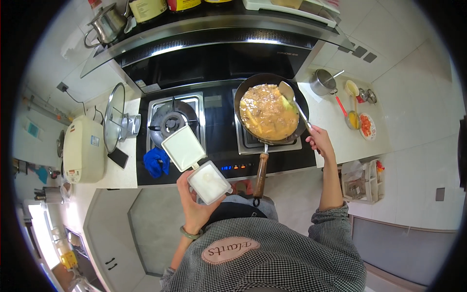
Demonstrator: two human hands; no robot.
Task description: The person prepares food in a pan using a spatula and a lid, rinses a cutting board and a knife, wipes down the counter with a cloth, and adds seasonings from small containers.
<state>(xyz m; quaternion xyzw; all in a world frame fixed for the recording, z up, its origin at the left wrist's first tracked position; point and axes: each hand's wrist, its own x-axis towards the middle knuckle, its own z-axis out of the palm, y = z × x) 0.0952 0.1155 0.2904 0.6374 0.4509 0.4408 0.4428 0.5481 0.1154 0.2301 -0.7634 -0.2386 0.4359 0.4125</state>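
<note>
My left hand [195, 204] grips a small white plastic box [209, 182] in front of my waist. Its hinged lid [183, 148] is flipped back, and a white granular substance fills part of it. With my right hand [321, 141] I hold the handle of a metal spatula [287, 90], whose blade rests at the right side of the food. The frying pan [240, 85] sits on the right burner, its wooden handle [261, 175] pointing towards me. A brown, saucy stew [268, 113] with pale yellow pieces fills much of the pan.
A blue cloth [157, 162] lies by the left burner [171, 122]. Left of the stove are a glass lid [115, 116], a phone [118, 157] and a rice cooker [84, 149]. A steel pot [323, 82] and a plate of chopped red food [367, 126] stand on the right counter.
</note>
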